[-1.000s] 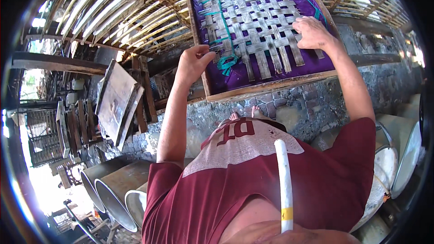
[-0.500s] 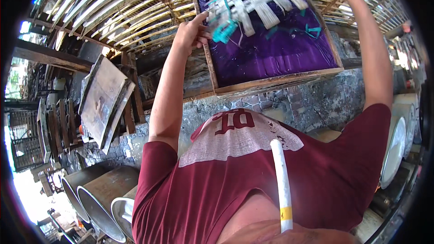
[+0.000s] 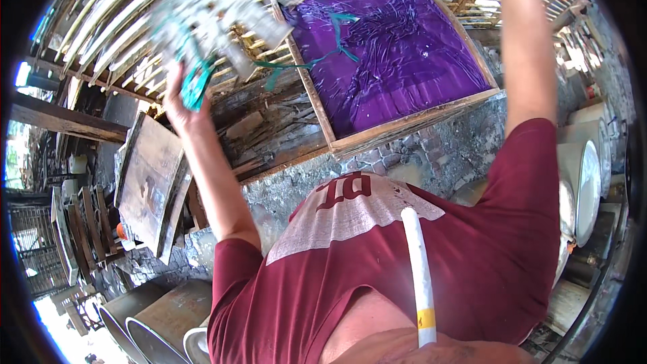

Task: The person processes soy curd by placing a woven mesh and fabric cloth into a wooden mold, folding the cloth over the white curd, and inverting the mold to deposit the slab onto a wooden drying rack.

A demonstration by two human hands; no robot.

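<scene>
My left hand [image 3: 185,101] is closed on the teal-edged corner of a woven mat [image 3: 229,7] made of whitish plastic strips. The mat is smeared by motion and hangs left of a shallow wooden box [image 3: 397,125]. Wrinkled purple plastic sheeting [image 3: 411,61] covers the inside of the box. A teal strip [image 3: 296,65] trails from the mat side across the left rim onto the sheeting. My right forearm [image 3: 529,40] reaches past the box's right side, and its hand lies beyond the upper edge of the picture.
Bamboo slat racks [image 3: 114,20] span the back. Worn planks [image 3: 269,121] lie left of the box. Stacked wooden boards [image 3: 151,182] lean at the left. Large metal drums [image 3: 172,317] stand at lower left, and pale round containers [image 3: 583,175] at right.
The mat has swung left off the box, uncovering the purple sheeting. My left hand moved left with it. My right arm has extended farther up, taking the hand out of the picture.
</scene>
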